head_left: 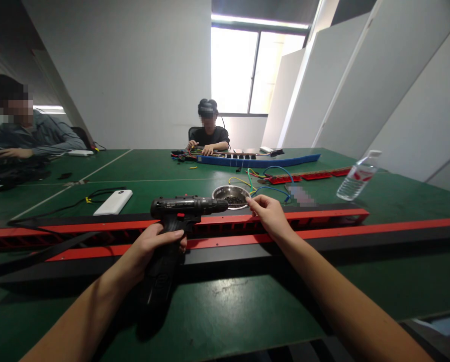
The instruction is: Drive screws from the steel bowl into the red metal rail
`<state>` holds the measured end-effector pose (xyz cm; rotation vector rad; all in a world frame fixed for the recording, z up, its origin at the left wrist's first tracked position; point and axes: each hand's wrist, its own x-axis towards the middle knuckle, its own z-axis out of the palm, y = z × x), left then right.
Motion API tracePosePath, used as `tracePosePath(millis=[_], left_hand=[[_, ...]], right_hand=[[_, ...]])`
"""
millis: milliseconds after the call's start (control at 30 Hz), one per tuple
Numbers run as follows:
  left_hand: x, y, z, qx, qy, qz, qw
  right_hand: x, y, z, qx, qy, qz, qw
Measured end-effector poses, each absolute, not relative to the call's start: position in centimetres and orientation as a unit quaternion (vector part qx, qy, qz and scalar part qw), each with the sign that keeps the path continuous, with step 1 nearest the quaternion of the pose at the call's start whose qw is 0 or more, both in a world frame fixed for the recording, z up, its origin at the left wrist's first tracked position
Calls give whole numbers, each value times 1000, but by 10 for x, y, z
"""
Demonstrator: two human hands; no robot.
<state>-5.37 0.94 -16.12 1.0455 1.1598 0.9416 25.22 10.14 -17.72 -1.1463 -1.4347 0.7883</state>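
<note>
My left hand grips the handle of a black cordless drill, whose nose points right. My right hand hovers at the near rim of a small metal bowl that holds dark small parts; thumb and forefinger are pinched together, and whether anything is between them I cannot tell. Both hands are over long red and black strips that lie across the green table.
A white power bank with a cable lies to the left. Coloured wires, red strips, a blue strip and a tipped water bottle lie beyond. One person sits opposite, another at the far left.
</note>
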Motion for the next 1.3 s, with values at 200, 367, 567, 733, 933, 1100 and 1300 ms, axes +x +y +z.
tracePosePath(millis=[200,367,567,733,933,1100,1300], left_hand=[[-53,9,-160,454,498,411,614],[-53,10,-160,450,500,408,618],[-53,8,-159,450,500,407,618],[-52,8,-158,453,497,414,613],[-49,9,-156,451,491,421,615],[-48,6,-155,446,496,422,613],[-48,5,-153,438,495,419,623]], right_hand=[[252,101,-178,-488,-603,330,537],[253,103,-179,-486,-606,328,537],[252,104,-179,-486,-607,327,537],[253,103,-179,-484,-605,331,539],[252,103,-180,-483,-603,335,540],[253,104,-181,-481,-603,335,542],[252,104,-180,-485,-600,337,539]])
